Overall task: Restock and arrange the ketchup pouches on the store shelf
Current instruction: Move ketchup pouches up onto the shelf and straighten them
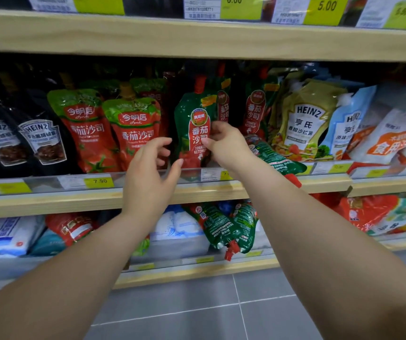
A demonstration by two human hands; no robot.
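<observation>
- The middle shelf (pixel 49 201) is fronted by a pale wooden edge with a clear price rail above it; a yellow tag (pixel 99 181) reading "7.90" is seen there.
- A green ketchup pouch (pixel 192 119) with a red spout is stood upright at the shelf front, just behind the rail; "TOMATO KETCHUP" is printed on its red label under Chinese characters.
- The right hand (pixel 224 143) is pinched on the right edge of that pouch, thumb at the front.
- The left hand (pixel 150 165) is held released, fingers spread and curled, just beside the pouch's left edge; whether it touches cannot be told.
- A narrow dark gap is left between the green pouch and the two red-and-green pouches (pixel 113 131) to its left, which are marked "Tomato Ketchup".
- More green pouches (pixel 256 111) are stood close behind and to the right.
- One green pouch (pixel 275 158) is laid tilted over the rail, under the right forearm, its red cap hanging past the edge.
- Black Heinz pouches (pixel 25 141) are ranged at far left; a gold Heinz pouch (pixel 305 123) is seen at right.
- Two green pouches (pixel 231 227) are hung spout-down over the lower shelf front.
- Tags "6.00" (pixel 234 1) and "5.00" (pixel 327 6) are read on the top shelf.
- Open grey floor tiles (pixel 197 310) are seen below.
</observation>
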